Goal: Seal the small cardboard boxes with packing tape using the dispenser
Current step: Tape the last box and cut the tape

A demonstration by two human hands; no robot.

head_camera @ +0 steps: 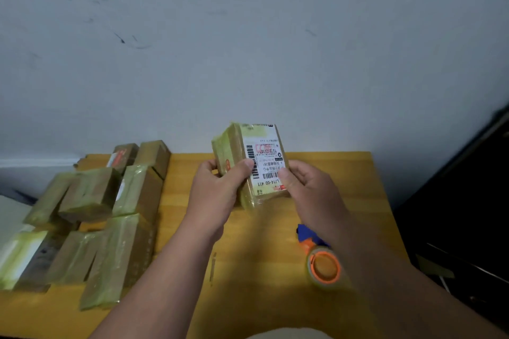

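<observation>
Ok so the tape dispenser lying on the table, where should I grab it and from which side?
Likely by the blue handle, which points toward the far edge of the table while the orange roll hub lies nearer you. The right hand is closest, though it now holds the box with the left hand. Reach down from above; the forearm hides part of the handle.

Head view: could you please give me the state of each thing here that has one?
Box with label: taped, held above the table by both hands.
Left hand: grips the box.
Right hand: grips the box.
Tape dispenser: lying on the table, untouched.
Pile of boxes: taped, on the table.
</observation>
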